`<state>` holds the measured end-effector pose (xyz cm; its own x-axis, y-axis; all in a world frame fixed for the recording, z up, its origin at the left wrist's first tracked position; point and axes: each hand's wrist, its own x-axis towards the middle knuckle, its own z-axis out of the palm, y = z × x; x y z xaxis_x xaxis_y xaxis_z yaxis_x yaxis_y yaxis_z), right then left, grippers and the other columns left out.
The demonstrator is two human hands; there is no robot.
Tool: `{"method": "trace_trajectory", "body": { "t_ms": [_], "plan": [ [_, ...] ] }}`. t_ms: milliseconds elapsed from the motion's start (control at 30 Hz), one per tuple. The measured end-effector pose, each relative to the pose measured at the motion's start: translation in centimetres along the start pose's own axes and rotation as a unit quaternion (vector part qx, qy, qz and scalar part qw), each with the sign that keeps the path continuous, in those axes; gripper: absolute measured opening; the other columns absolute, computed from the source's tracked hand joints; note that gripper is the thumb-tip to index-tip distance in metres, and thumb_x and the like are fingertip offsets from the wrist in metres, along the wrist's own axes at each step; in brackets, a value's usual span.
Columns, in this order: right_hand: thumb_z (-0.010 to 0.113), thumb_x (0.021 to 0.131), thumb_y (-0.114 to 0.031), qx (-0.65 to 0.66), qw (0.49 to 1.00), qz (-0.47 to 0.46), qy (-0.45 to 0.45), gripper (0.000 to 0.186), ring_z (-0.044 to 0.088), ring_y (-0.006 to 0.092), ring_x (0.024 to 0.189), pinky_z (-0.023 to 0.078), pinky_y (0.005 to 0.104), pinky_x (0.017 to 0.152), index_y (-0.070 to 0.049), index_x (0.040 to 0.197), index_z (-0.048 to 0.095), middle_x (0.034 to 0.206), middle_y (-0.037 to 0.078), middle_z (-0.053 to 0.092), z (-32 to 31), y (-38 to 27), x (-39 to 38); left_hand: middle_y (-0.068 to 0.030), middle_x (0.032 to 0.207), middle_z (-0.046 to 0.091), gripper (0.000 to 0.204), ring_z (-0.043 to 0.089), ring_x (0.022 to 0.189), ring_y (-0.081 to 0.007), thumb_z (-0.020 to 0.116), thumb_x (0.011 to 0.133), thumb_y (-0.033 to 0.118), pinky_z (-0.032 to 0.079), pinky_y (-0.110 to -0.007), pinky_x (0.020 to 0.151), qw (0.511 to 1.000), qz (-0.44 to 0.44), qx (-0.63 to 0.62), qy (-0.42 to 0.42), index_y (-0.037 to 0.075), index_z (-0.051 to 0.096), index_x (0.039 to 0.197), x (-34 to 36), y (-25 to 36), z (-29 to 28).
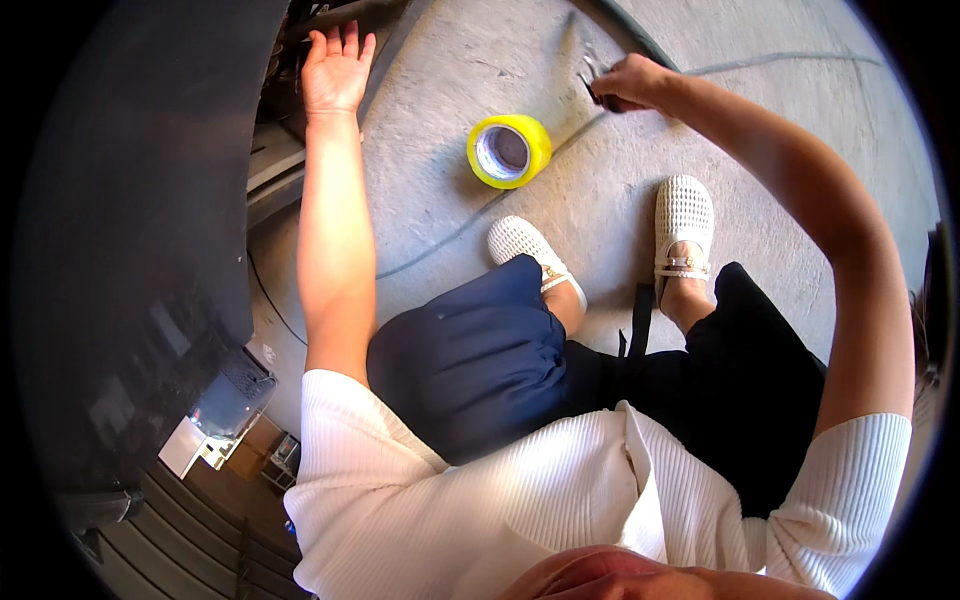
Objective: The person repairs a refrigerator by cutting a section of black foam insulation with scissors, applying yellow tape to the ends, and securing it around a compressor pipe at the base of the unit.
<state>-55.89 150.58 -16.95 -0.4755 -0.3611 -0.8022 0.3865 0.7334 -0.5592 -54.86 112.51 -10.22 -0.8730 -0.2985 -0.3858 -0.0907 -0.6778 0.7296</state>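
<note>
My left hand (337,75) is raised beside the frame of a dark machine, palm up with its fingers apart and nothing in it. At the upper right, my right hand (634,82) is closed around a small hand tool (589,78) with a dark handle and shiny metal prongs. Motion blurs the tool, so its exact kind cannot be told. Between the two hands, a wide roll of yellow packing tape (541,150) lies on the concrete floor (440,110), apart from both.
A large black panel (140,240) of the machine fills the left side. A dark hose (640,35) curves along the floor at the top, and a thin line like a cable runs past the tape. My feet in white perforated clogs (684,215) stand below the tape.
</note>
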Motion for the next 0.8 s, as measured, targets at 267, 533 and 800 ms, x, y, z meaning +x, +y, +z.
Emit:
{"method": "trace_trajectory", "body": {
  "t_ms": [267, 533, 800],
  "plan": [
    [0.07, 0.085, -0.036, 0.094, 0.972, -0.21, -0.045, 0.027, 0.054, 0.01, 0.071, 0.037, 0.0282, 0.061, -0.011, 0.094, 0.067, 0.083, 0.003, 0.068, 0.2, -7.5, -0.7, -0.0068, 0.116, 0.05, 0.034, 0.044, 0.117, -0.0268, 0.055, 0.094, 0.035, 0.022, -0.058, 0.112, 1.0, -0.024, -0.011, -0.01, 0.011, 0.05, 0.118, -0.2, 1.4, 0.5],
    [0.069, 0.071, -0.07, 0.114, 0.94, -0.305, -0.097, 0.058, 0.053, 0.0057, 0.06, 0.029, 0.0203, 0.049, -0.013, 0.08, 0.065, 0.071, -0.001, 0.062, 1.5, -12.4, -3.6, 0.0001, 0.129, 0.052, 0.034, 0.046, 0.122, -0.0265, 0.055, 0.095, 0.038, 0.033, -0.053, 0.106, 0.99, 0.039, 0.128, 0.039, 0.018, 0.048, 0.121, 0.3, 1.0, -1.1],
    [0.061, 0.085, -0.054, 0.328, 0.838, -0.195, -0.389, 0.043, 0.059, 0.0051, 0.063, 0.036, 0.0148, 0.042, -0.012, 0.078, 0.058, 0.07, -0.001, 0.061, 4.7, -16.0, -5.2, 0.0009, 0.13, 0.051, 0.042, 0.048, 0.119, -0.0239, 0.055, 0.096, 0.032, 0.036, -0.051, 0.102, 0.979, 0.071, 0.189, 0.025, 0.023, 0.041, 0.134, -0.6, -0.4, -1.9]
  ]
}}
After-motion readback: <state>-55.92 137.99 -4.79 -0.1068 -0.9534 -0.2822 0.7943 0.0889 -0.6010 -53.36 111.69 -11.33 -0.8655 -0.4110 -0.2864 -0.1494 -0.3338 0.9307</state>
